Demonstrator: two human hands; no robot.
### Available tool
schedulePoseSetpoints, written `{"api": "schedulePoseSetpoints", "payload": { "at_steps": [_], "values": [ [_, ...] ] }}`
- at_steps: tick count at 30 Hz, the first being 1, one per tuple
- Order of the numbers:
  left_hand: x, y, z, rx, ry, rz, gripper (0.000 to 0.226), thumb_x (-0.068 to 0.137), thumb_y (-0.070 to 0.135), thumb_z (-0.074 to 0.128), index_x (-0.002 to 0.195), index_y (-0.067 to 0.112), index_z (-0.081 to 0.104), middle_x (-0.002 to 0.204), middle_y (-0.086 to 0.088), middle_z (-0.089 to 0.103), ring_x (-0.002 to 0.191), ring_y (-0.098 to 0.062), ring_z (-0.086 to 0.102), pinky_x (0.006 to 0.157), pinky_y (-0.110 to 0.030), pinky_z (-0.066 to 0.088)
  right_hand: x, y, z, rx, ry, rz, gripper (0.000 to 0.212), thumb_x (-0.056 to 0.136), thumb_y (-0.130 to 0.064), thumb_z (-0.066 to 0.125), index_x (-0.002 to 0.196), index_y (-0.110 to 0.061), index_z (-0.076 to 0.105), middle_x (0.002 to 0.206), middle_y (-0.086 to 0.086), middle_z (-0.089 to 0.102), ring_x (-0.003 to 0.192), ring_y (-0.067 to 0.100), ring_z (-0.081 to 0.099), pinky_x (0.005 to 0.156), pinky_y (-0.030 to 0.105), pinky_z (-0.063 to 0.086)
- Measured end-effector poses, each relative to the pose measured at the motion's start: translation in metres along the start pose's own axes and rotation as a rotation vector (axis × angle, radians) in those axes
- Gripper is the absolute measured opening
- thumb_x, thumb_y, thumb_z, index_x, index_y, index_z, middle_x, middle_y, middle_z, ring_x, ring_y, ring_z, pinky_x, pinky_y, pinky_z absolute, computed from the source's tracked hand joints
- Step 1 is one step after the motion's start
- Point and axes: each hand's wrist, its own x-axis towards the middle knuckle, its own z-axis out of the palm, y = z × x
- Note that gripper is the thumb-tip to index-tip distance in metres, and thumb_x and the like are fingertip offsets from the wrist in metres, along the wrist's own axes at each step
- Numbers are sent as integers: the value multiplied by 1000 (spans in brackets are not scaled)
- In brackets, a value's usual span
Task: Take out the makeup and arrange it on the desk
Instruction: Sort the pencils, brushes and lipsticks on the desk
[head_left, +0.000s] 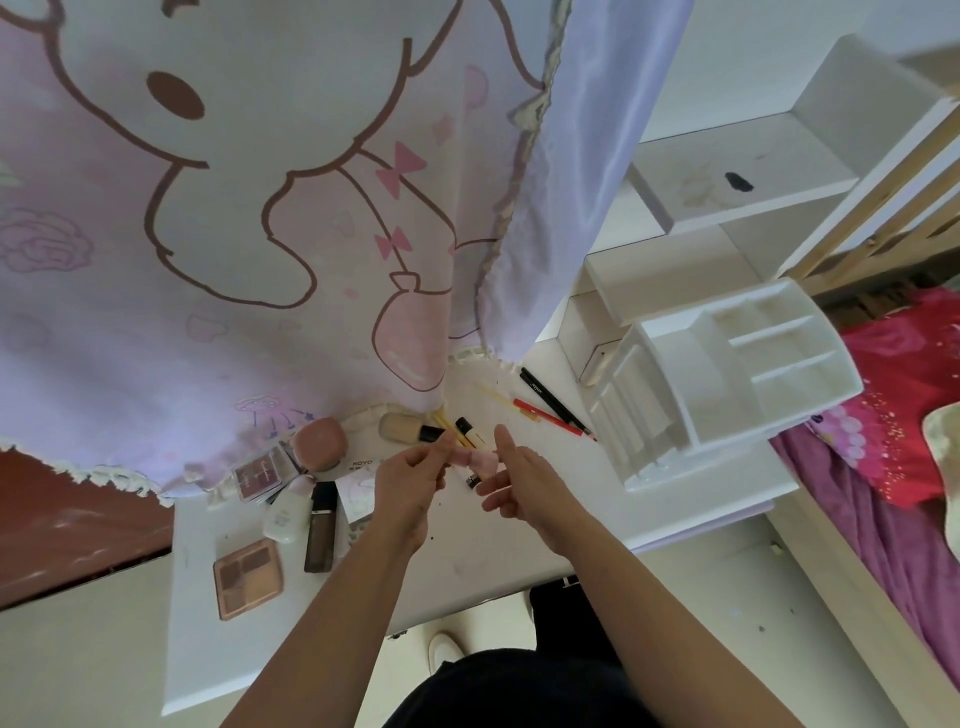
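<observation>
Over the middle of the white desk (467, 551), my left hand (408, 475) pinches one end of a small pink makeup item (475, 460). My right hand (524, 480) touches its other end with the fingers spread. A white organizer (722, 379) with bare compartments lies tilted at the right of the desk. Makeup lies on the desk: a brown eyeshadow palette (248, 578), a dark tube (321, 526), a white bottle (285, 512), a red palette (260, 474), a round pink compact (319, 444), a foundation bottle (408, 428), a red pencil (550, 418) and a black pencil (550, 397).
A pink cartoon curtain (234, 234) hangs behind the desk, its hem lying over the back edge. White shelves (727, 182) stand at the back right. A bed with red and purple bedding (898, 415) runs along the right. A white shoe (444, 649) shows below the desk's front edge.
</observation>
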Motion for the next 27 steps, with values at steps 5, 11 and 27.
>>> {"api": "schedulePoseSetpoints", "payload": {
  "at_steps": [5, 11, 27],
  "values": [
    [-1, -1, -1, -32, -15, -9, 28, 86, 39, 73, 73, 16, 81, 59, 7, 57, 71, -19, 39, 72, -29, 42, 0, 3, -14, 75, -84, -73, 46, 85, -29, 79, 122, -15, 55, 116, 8, 67, 95, 17, 68, 81, 26, 55],
    [-9, -2, 4, -49, -104, 14, 32, 91, 36, 68, 74, 12, 80, 71, 2, 72, 74, -19, 36, 76, -29, 40, -7, -3, -17, 85, -149, 55, 44, 98, -50, 56, 113, -9, 66, 96, 10, 72, 78, 17, 68, 72, 27, 55],
    [-3, -6, -7, -59, -92, 0, 34, 83, 44, 74, 82, 12, 81, 98, -20, 70, 79, -21, 40, 77, -29, 43, -15, 6, -23, 140, -166, -94, 39, 86, -18, 78, 122, -19, 63, 110, 6, 70, 91, 15, 68, 80, 23, 56]
  ]
}}
